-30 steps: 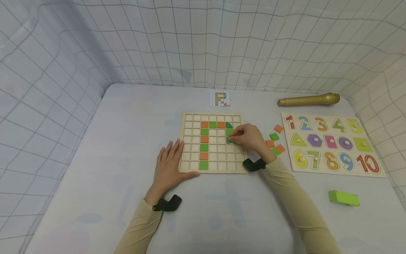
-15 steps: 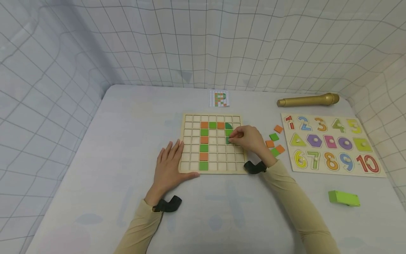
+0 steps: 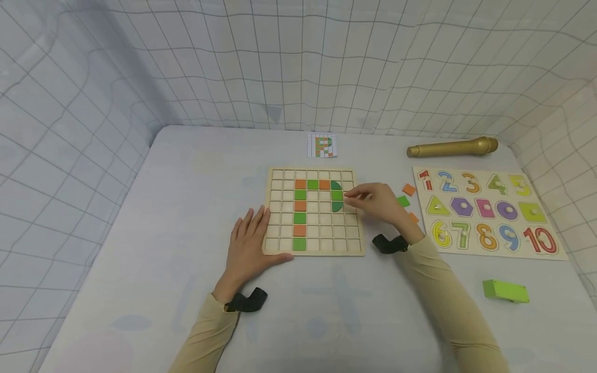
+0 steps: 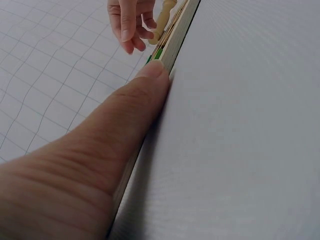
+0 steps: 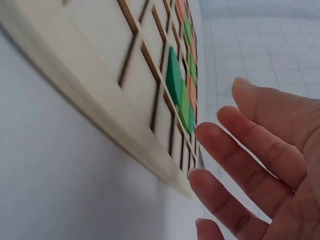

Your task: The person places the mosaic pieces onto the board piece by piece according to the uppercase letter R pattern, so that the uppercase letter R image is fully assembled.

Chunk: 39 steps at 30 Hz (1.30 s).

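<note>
A wooden grid board (image 3: 326, 233) lies on the table with orange and green square tiles in some cells. My left hand (image 3: 248, 242) rests flat at its left corner, fingers spread on the left edge and thumb along the front edge. My right hand (image 3: 379, 203) hovers over the board's right side, its fingers relaxed with nothing between them in the right wrist view. Just left of its fingertips, a dark green rounded tile (image 3: 337, 206) sits in a cell below a light green square tile (image 3: 337, 195). Another dark green rounded tile (image 3: 336, 185) tops that column.
Loose tiles (image 3: 409, 189) lie right of the board, partly hidden by my right hand. Beyond them is a number and shape puzzle (image 3: 489, 207). A gold microphone (image 3: 452, 147), a green block (image 3: 506, 291) and a small pattern card (image 3: 322, 145) also lie on the table.
My right hand has let go of the lower dark green rounded tile and drawn back to the right, so the tile shows in its cell. The left hand has stayed in place.
</note>
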Available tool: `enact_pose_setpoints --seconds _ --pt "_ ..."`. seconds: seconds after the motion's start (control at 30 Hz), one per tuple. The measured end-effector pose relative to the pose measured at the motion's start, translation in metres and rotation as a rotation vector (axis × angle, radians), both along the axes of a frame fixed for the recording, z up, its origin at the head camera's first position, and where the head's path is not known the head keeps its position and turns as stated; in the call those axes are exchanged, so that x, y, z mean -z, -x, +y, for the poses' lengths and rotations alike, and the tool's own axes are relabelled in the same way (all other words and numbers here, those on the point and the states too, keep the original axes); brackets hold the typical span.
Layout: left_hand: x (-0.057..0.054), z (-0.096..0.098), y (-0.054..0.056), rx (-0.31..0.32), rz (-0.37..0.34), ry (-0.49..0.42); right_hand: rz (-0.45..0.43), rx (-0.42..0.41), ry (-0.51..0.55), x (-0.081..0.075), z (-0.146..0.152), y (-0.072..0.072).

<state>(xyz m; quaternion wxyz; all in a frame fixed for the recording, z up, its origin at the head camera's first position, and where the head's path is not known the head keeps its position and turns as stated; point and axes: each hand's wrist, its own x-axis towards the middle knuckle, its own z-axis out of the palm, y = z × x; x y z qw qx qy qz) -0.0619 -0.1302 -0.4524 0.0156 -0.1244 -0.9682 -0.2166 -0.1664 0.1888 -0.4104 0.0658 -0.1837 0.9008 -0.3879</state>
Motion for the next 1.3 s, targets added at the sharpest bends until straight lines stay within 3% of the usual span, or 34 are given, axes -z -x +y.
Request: enact_pose_setpoints --seconds 0.27,0.4,0.53,0.87,1.3 --pt "-0.001 -0.001 0.000 0.002 0.009 -0.007 0.035 0.196 -0.053 -0.018 0.034 0.007" --pt "-0.003 -0.001 0.000 0.001 0.006 -0.009 0.073 0.267 -0.094 -0.025 0.051 0.010" --pt "-0.003 -0.002 0.001 -0.001 0.005 -0.006 0.053 0.322 -0.161 -0.031 0.066 0.013" --pt "-0.003 -0.003 0.001 -0.001 0.006 -0.006 -0.058 0.388 -0.335 -0.033 0.086 0.018" --pt "-0.001 -0.003 0.001 -0.003 0.009 -0.006 -0.106 0.371 -0.447 -0.025 0.094 0.023"
